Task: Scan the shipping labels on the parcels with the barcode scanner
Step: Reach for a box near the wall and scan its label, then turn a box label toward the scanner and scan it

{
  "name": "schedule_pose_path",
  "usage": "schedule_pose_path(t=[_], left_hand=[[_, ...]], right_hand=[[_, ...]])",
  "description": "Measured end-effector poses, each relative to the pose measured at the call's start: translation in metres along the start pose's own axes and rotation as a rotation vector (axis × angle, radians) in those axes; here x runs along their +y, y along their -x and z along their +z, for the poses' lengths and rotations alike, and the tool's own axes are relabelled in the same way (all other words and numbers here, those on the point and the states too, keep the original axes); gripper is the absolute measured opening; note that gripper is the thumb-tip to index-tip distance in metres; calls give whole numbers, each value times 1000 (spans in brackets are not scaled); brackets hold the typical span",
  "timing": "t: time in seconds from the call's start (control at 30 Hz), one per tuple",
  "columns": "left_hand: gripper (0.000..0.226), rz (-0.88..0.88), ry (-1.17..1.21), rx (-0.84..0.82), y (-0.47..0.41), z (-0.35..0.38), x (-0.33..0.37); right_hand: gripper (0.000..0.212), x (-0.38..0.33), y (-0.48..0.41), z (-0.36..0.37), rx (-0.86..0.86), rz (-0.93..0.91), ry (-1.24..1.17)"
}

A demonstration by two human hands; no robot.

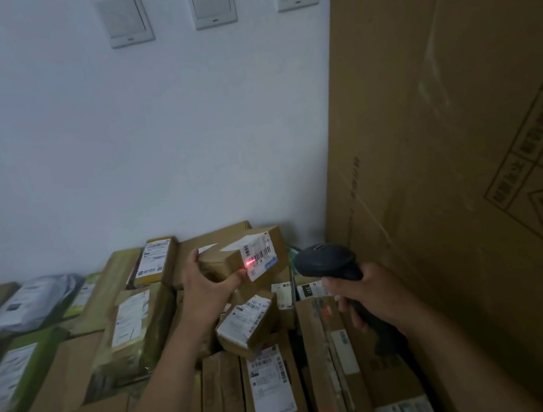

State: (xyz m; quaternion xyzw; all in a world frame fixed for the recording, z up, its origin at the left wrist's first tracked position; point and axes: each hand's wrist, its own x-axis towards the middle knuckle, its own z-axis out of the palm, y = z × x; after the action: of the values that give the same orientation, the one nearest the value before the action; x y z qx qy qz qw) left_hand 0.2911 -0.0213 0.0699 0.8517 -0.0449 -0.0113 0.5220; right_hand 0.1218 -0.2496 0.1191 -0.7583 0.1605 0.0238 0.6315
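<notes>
While the left hand (pixel 204 285) holds 1 small brown parcel (pixel 225 260) raised clear of the stacked parcels (pixel 273 388) beneath it, the scanning step for that parcel is in hand. The left fingers (pixel 195 254) curl over the parcel's far edge and the thumb presses its near face. The parcel is thus pinched between them, with its shipping label (pixel 259 250) turned away from the palm and toward the right hand (pixel 374 292). That hand grips the handle of the dark barcode scanner (pixel 325 261). Its fingers (pixel 330 287) wrap the grip fully; whether 1 of them rests on the trigger cannot be told. The scanner head points at the label, just beyond the left thumb tip. A red light spot (pixel 249 263) lies on the label's edge nearest that thumb, at the end of the barcode rather than across its full width. Judged from this, the read is probably not yet complete. The next move calls for a slight turn of the right wrist, or a small tilt of the parcel, so that the beam spans all bars. After a confirmed read, the left fingers should set the parcel aside and take an unscanned parcel, such as the labelled box (pixel 247 323) just below the left thumb. A tall cardboard carton (pixel 445 148) stands just beside the back of the right hand and is likely to limit outward swing.
</notes>
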Motion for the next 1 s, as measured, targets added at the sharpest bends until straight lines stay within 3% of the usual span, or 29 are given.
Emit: schedule_pose_path(t=[0.3, 0.53, 0.7, 0.83, 1.0], left_hand=[[100, 25, -23, -16, -2, 3, -5], [70, 46, -44, -63, -13, 14, -18], [58, 13, 8, -63, -34, 38, -27], [63, 3, 21, -90, -68, 75, -26], [81, 80, -193, -136, -105, 141, -31]], right_hand=[[30, -1, -6, 1, -15, 11, -2], [32, 5, -23, -2, 0, 10, -63], [40, 13, -57, -15, 170, 47, -152], [41, 25, -94, -26, 308, 85, -263], [36, 45, -130, -30, 334, 143, -320]])
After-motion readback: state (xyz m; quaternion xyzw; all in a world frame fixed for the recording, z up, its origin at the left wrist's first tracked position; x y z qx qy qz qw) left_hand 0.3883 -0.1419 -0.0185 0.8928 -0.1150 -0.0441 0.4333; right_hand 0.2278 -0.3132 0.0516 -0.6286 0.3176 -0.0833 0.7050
